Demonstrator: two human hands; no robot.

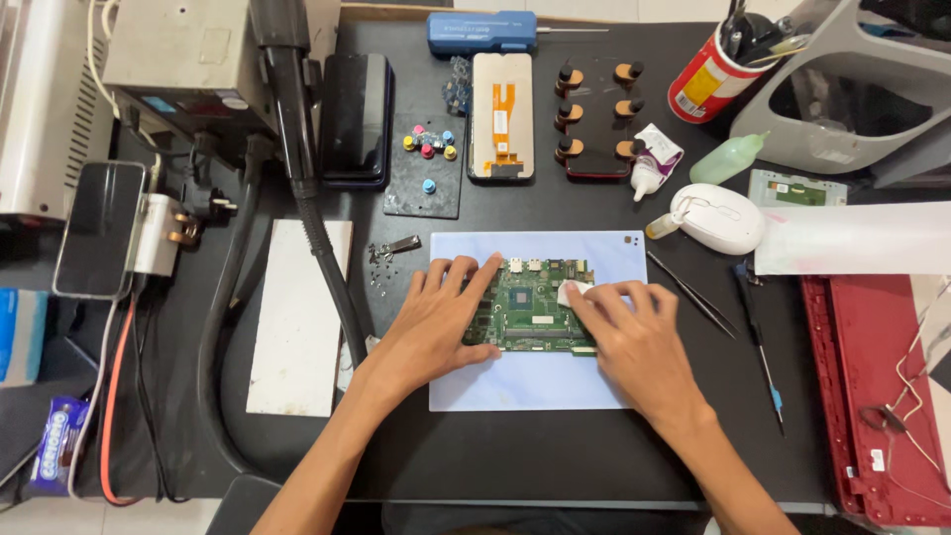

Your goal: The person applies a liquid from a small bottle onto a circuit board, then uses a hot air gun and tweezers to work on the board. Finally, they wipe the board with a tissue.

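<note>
One black table (555,451) is seen, with one pale blue mat (525,381) on it. One green circuit board (525,302) lies on the mat. The left hand (436,317) is laid flat on the board's left edge, fingers spread. The right hand (634,332) is pressed on one white wipe (572,290), fingers together. Two tweezers (693,294) lie just right of the mat.

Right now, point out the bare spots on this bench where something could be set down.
Bare black bench lies in front of the pale blue mat; the white slab left of the hose is bare too. Crowded: the back row around the phone screen, and the tweezers beside the right hand. The left hand covers the circuit board.
</note>
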